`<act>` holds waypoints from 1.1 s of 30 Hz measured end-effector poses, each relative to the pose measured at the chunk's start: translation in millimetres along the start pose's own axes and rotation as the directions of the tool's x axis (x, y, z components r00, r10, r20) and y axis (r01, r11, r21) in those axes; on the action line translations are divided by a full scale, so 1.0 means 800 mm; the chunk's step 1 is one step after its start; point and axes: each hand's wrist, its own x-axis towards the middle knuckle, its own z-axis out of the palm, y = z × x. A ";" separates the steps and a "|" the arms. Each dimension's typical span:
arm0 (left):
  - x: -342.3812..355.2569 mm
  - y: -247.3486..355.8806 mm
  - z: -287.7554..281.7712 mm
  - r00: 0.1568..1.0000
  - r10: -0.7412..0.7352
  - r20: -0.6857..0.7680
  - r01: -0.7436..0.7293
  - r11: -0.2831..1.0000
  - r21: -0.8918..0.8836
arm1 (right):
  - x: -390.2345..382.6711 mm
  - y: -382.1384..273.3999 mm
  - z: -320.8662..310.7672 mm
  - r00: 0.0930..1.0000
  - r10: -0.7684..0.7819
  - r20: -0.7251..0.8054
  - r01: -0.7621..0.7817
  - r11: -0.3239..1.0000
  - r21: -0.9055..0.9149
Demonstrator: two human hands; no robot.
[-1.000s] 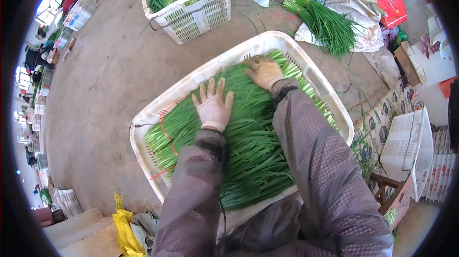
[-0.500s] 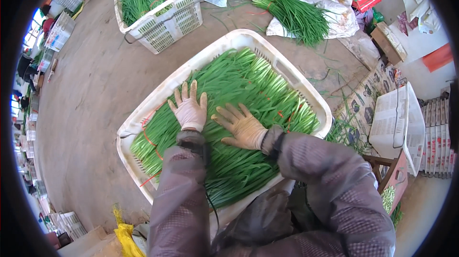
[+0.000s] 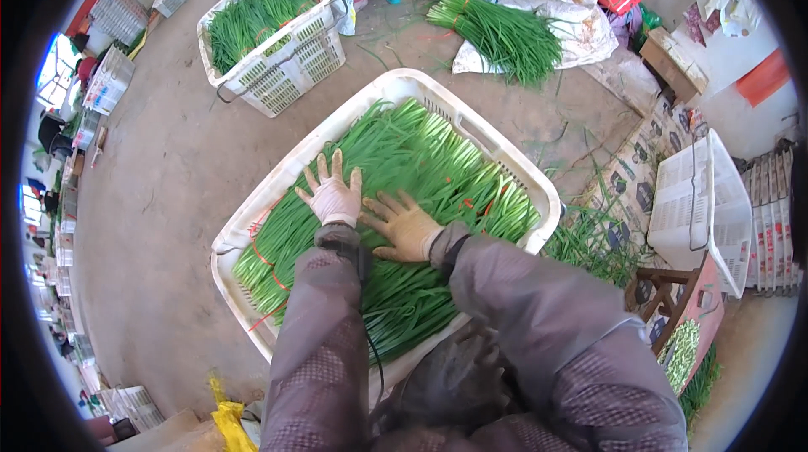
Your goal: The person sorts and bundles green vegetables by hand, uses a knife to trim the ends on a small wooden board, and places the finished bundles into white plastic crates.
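A white plastic crate (image 3: 250,167) in front of me is filled with bundles of long green garlic chives (image 3: 387,300), tied with thin red bands. Pale stalk ends face the crate's right and left sides. My left hand (image 3: 334,197), in a pale thin glove, lies flat on the leaves near the middle, fingers spread. Just to its right, my right hand (image 3: 404,229), in a yellowish glove, also rests on the chives with fingers stretched out toward the left hand. Neither hand holds anything.
Another white crate of chives (image 3: 282,82) stands at the back left. A large tied chive bundle (image 3: 501,35) lies on white sacking (image 3: 581,31) beyond. To the right are an upended white crate (image 3: 682,199), a wooden stool (image 3: 665,296) and loose leaves on the floor.
My right hand has slid left, nearer to my left hand, which stays flat on the chives. The view has shifted a little, so the crate sits slightly lower and its right side farther left.
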 end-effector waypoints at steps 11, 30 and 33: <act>-0.001 -0.018 0.019 0.997 -0.005 -0.073 0.013 0.994 0.105 | -0.015 0.131 -0.135 0.925 0.313 -0.217 -0.337 0.938 -0.086; 0.015 -0.017 0.031 0.998 0.028 -0.053 -0.023 0.996 0.087 | -0.394 0.172 -0.223 0.650 0.691 -0.318 -0.680 0.341 -0.649; 0.052 -0.047 0.013 0.973 0.020 0.231 -0.029 0.999 0.035 | -0.429 0.085 -0.226 0.596 0.800 -0.067 -0.800 0.585 -0.132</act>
